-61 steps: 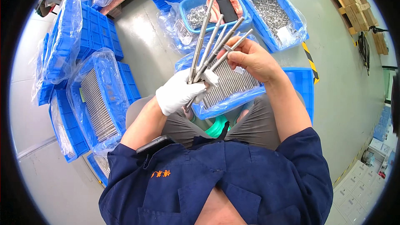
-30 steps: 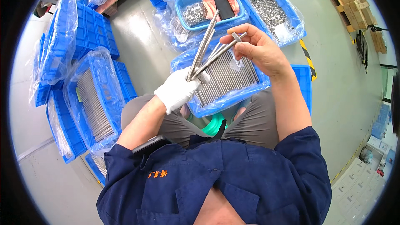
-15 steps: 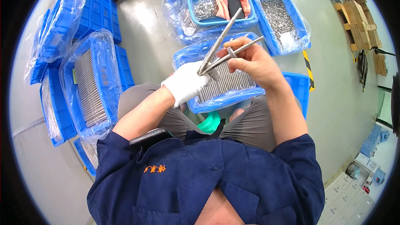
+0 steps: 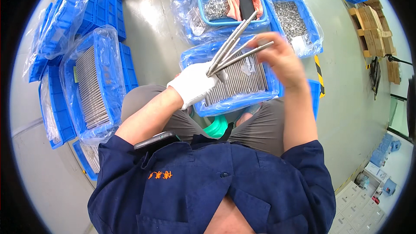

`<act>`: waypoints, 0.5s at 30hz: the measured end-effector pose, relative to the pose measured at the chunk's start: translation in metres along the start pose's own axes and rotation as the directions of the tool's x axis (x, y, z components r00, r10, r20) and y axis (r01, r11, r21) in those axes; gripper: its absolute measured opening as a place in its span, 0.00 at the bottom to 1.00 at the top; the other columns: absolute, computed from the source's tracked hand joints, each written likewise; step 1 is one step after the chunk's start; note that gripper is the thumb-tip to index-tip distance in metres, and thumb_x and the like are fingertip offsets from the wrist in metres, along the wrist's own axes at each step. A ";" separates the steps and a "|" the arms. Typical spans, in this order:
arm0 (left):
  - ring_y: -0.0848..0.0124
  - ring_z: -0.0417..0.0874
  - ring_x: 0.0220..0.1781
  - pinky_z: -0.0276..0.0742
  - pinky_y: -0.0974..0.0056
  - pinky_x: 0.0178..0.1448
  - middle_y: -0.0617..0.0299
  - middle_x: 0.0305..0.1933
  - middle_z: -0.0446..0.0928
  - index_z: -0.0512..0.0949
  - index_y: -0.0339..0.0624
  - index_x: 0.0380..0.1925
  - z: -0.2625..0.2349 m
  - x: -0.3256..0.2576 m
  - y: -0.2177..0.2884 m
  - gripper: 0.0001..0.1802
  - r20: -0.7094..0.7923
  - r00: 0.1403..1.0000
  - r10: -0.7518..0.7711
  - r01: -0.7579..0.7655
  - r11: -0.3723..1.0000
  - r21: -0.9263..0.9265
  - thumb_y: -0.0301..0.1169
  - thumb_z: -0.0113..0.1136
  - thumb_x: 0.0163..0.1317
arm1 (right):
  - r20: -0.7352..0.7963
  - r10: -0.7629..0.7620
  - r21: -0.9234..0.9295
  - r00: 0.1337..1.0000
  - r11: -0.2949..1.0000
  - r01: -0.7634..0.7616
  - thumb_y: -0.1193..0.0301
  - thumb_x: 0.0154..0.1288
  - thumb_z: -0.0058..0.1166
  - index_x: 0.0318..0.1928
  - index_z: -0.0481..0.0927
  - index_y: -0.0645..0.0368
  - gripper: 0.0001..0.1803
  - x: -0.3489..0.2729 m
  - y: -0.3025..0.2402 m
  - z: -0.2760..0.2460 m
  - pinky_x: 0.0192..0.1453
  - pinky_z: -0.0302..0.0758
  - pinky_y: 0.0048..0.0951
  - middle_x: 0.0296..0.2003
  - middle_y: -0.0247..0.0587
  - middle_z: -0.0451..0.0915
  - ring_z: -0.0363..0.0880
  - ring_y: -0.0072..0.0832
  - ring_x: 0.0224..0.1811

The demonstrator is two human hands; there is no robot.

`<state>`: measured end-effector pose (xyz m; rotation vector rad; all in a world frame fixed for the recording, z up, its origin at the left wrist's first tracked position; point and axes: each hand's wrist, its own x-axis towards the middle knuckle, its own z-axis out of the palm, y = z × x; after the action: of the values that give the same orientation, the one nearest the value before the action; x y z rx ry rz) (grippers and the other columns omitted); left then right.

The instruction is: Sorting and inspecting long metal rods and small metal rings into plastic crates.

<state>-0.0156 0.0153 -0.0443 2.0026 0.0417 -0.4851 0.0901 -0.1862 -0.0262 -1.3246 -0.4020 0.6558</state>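
My left hand (image 4: 194, 86), in a white knitted glove, is closed round the lower ends of several slim metal rods (image 4: 232, 41) that fan out up and to the right. My bare right hand (image 4: 281, 58) is by the far end of the lowest rod; motion smears its fingers, so whether they grip it cannot be made out. Below both hands, a blue crate (image 4: 234, 109) lined with clear plastic holds rows of similar rods (image 4: 236, 86).
Beyond the crate stands a light blue basket (image 4: 200, 6) with small metal parts, pink gloves (image 4: 234, 6) and a dark phone-like object (image 4: 247, 6). A crate of small metal parts (image 4: 290, 17) is at the right. On the left are a rod-filled crate (image 4: 113, 82) and stacked blue crates (image 4: 97, 11).
My right hand has moved slightly right and up, and its fingers have come away from the small collar-like piece they pinched. The rods in my left hand are spread a little differently.
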 end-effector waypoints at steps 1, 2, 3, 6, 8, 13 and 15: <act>0.55 0.75 0.35 0.69 0.59 0.39 0.47 0.31 0.74 0.74 0.43 0.34 0.001 0.000 -0.002 0.13 -0.035 0.999 0.034 -0.035 0.999 -0.013 0.32 0.42 0.50 | -0.034 -0.124 0.226 0.992 0.965 0.129 0.74 0.56 0.48 0.45 0.69 0.60 0.14 -0.002 -0.005 -0.022 0.38 0.71 0.21 0.39 0.42 0.75 0.72 0.20 0.30; 0.55 0.75 0.35 0.69 0.59 0.39 0.47 0.31 0.74 0.74 0.43 0.34 0.001 0.002 0.001 0.13 -0.032 0.999 0.040 -0.041 0.999 -0.016 0.32 0.42 0.50 | -0.109 -0.127 0.281 0.986 0.948 0.153 0.74 0.57 0.47 0.45 0.69 0.60 0.14 -0.003 -0.012 -0.040 0.37 0.72 0.20 0.40 0.43 0.75 0.72 0.19 0.29; 0.55 0.75 0.34 0.69 0.58 0.39 0.48 0.30 0.74 0.74 0.44 0.33 -0.001 0.003 0.006 0.12 -0.070 0.997 0.041 -0.024 0.974 0.223 0.32 0.43 0.51 | -0.190 -0.124 0.334 0.974 0.925 0.182 0.74 0.58 0.46 0.45 0.69 0.60 0.13 -0.003 -0.020 -0.045 0.36 0.72 0.19 0.40 0.43 0.74 0.72 0.19 0.29; 0.55 0.75 0.33 0.70 0.56 0.38 0.50 0.29 0.74 0.73 0.47 0.33 0.002 0.006 0.000 0.10 -0.095 0.990 0.105 -0.036 0.837 0.546 0.32 0.43 0.52 | -0.152 0.009 0.325 0.988 0.945 0.042 0.73 0.59 0.46 0.45 0.69 0.60 0.13 0.005 -0.011 -0.029 0.28 0.70 0.15 0.40 0.45 0.74 0.71 0.16 0.27; 0.55 0.75 0.32 0.71 0.56 0.36 0.51 0.28 0.73 0.73 0.50 0.33 0.004 0.005 -0.002 0.10 -0.209 0.953 0.220 -0.029 0.750 0.661 0.31 0.43 0.52 | -0.052 0.058 0.339 0.997 0.940 -0.037 0.73 0.58 0.47 0.45 0.68 0.60 0.13 0.006 -0.009 -0.023 0.25 0.69 0.13 0.40 0.45 0.74 0.70 0.14 0.26; 0.55 0.75 0.30 0.71 0.56 0.34 0.52 0.26 0.72 0.72 0.50 0.32 0.007 0.007 0.001 0.10 -0.225 0.946 0.234 -0.001 0.695 0.719 0.30 0.43 0.51 | -0.034 0.141 0.305 0.989 0.944 -0.124 0.74 0.57 0.49 0.43 0.68 0.60 0.13 0.005 -0.009 -0.027 0.23 0.68 0.12 0.39 0.45 0.74 0.69 0.13 0.24; 0.56 0.75 0.30 0.71 0.56 0.34 0.53 0.26 0.72 0.72 0.50 0.31 0.008 0.007 -0.001 0.09 -0.231 0.943 0.239 0.002 0.691 0.723 0.30 0.42 0.51 | -0.021 0.167 0.291 0.986 0.944 -0.154 0.74 0.57 0.48 0.45 0.68 0.60 0.14 0.004 -0.006 -0.025 0.23 0.68 0.12 0.40 0.45 0.74 0.68 0.13 0.23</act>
<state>-0.0119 0.0080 -0.0508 2.8299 -0.1061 -0.0753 0.1101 -0.2026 -0.0257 -1.0975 -0.1532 0.7871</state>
